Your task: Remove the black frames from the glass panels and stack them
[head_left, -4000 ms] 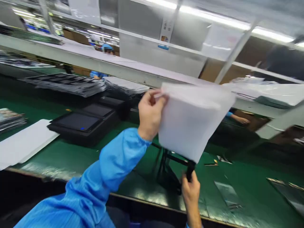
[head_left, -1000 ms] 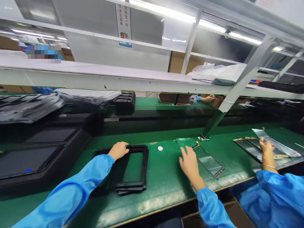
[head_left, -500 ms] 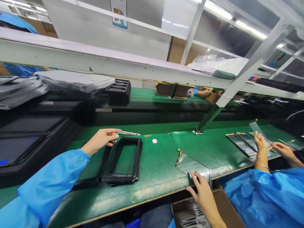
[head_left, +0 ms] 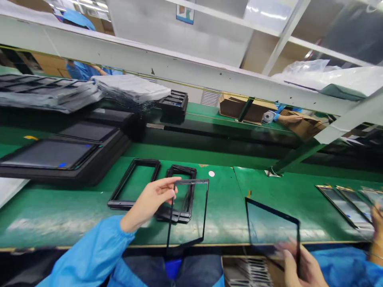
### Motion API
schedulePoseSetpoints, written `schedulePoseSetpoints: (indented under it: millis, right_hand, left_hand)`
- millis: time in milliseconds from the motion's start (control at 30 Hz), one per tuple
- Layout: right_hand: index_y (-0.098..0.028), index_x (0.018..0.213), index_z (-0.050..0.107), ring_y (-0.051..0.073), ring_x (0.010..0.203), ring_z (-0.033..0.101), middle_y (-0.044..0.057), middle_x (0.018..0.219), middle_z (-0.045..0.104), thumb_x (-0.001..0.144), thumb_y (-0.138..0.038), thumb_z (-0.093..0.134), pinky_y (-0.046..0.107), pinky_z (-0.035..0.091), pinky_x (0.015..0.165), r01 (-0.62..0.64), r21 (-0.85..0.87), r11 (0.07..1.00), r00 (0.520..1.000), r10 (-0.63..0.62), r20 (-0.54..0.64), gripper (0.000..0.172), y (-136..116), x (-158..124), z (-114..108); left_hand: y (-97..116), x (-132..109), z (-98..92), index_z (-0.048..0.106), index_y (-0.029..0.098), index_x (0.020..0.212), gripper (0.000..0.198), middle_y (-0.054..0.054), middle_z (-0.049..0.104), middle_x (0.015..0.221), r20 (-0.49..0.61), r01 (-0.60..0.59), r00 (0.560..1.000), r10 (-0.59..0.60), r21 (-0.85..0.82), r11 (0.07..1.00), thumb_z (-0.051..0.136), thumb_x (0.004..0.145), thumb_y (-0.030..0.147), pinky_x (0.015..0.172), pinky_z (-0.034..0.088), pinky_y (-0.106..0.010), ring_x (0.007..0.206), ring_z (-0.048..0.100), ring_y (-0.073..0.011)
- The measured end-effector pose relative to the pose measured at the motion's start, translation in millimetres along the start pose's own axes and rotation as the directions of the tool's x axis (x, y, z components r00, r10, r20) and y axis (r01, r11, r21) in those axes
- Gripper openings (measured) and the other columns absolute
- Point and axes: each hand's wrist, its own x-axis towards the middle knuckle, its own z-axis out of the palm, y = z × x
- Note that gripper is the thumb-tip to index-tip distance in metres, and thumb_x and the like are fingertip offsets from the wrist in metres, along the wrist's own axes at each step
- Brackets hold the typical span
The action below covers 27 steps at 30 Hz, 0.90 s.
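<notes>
My left hand (head_left: 149, 201) pinches a thin black rectangular frame (head_left: 206, 209) by its upper left corner and holds it upright above the bench front. Behind it lie a small stack of black frames (head_left: 191, 195) and a separate black frame (head_left: 121, 205). My right hand (head_left: 303, 265) grips a black-bordered glass touch panel (head_left: 269, 225) at its lower right edge. The panel is tilted over the bench edge, with a small orange flex tab (head_left: 249, 193) at its top left. My right fingers show partly through the glass, blurred.
At left stands a black foam tray (head_left: 104, 167) with dark screens. Several panels (head_left: 341, 205) lie at right beside a co-worker's hand (head_left: 377, 223). A slanted post (head_left: 295, 157) rises from the green bench (head_left: 221, 219). An open carton (head_left: 248, 271) sits below its edge.
The black frame has come away from the stack toward me in my left hand. My right hand has lifted the glass panel off the bench. The camera view has shifted left.
</notes>
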Motion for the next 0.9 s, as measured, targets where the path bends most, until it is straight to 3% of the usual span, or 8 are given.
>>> schedulePoseSetpoints:
  millis: [67,133,267,433,667,767,900]
  right_hand:
    - [-0.044,0.145,0.055,0.032,0.060,0.069,0.007,0.079,0.070,0.076,-0.060,0.078,0.052,0.058,0.051,-0.126,0.157,0.980,0.985,0.105,0.138,0.074,-21,-22,19]
    - [-0.041,0.147,0.053,0.021,0.047,0.058,0.001,0.075,0.066,0.076,-0.050,0.083,0.037,0.048,0.039,-0.294,0.269,0.917,0.927,0.205,0.313,0.077,-42,-46,42]
    - [-0.030,0.131,0.067,0.012,0.051,0.054,-0.002,0.083,0.065,0.067,-0.044,0.092,0.027,0.046,0.043,-0.488,0.312,0.815,0.820,0.306,0.484,0.069,-70,-84,82]
    - [-0.027,0.134,0.066,0.009,0.053,0.054,-0.004,0.084,0.065,0.066,-0.045,0.093,0.023,0.047,0.045,-0.559,0.307,0.770,0.757,0.323,0.568,0.075,-77,-99,97]
    - [-0.027,0.139,0.063,0.010,0.051,0.053,-0.004,0.087,0.064,0.070,-0.046,0.091,0.023,0.046,0.042,-0.555,0.282,0.782,0.746,0.318,0.586,0.077,-81,-98,97]
    - [-0.029,0.138,0.065,0.012,0.056,0.056,-0.003,0.088,0.066,0.070,-0.043,0.091,0.024,0.048,0.046,-0.527,0.307,0.793,0.781,0.309,0.543,0.073,-83,-100,97]
    - [-0.035,0.138,0.065,0.014,0.067,0.063,-0.004,0.092,0.071,0.074,-0.040,0.087,0.025,0.052,0.056,-0.458,0.278,0.845,0.824,0.285,0.490,0.067,-82,-105,98]
  left_hand:
    - [-4,-8,9.8,0.079,0.022,0.124,0.046,-0.003,0.071,0.087,0.008,-0.004,1.000,0.004,-0.026,1.000,0.086,0.080,0.029,0.064,0.057,-0.023,0.072,0.064,-0.0139]
    - [-8,-16,17.1,0.079,0.021,0.125,0.047,-0.003,0.072,0.087,0.017,-0.001,1.000,0.002,-0.043,0.999,0.087,0.079,0.031,0.063,0.058,-0.025,0.072,0.065,-0.0151]
    - [-12,-28,22.9,0.079,0.021,0.126,0.049,-0.005,0.073,0.087,0.017,0.012,1.000,-0.011,-0.053,0.999,0.087,0.080,0.035,0.063,0.060,-0.027,0.073,0.066,-0.0176]
    - [-13,-36,20.9,0.082,0.022,0.121,0.043,-0.007,0.074,0.087,-0.011,-0.024,1.000,0.024,-0.010,1.000,0.086,0.081,0.035,0.065,0.061,-0.028,0.075,0.066,-0.0197]
    - [-11,-42,21.7,0.085,0.025,0.115,0.032,-0.006,0.068,0.091,-0.009,-0.112,0.994,0.113,0.079,0.991,0.082,0.084,0.033,0.066,0.061,-0.029,0.078,0.066,-0.0198]
    - [-10,-44,24.2,0.085,0.025,0.116,0.033,-0.006,0.069,0.091,-0.011,-0.102,0.995,0.103,0.090,0.991,0.082,0.083,0.031,0.066,0.061,-0.029,0.079,0.066,-0.0198]
    - [-9,-45,28.3,0.084,0.024,0.117,0.040,-0.007,0.072,0.087,-0.021,0.000,1.000,0.000,0.007,1.000,0.085,0.078,0.033,0.061,0.060,-0.028,0.074,0.064,-0.0197]
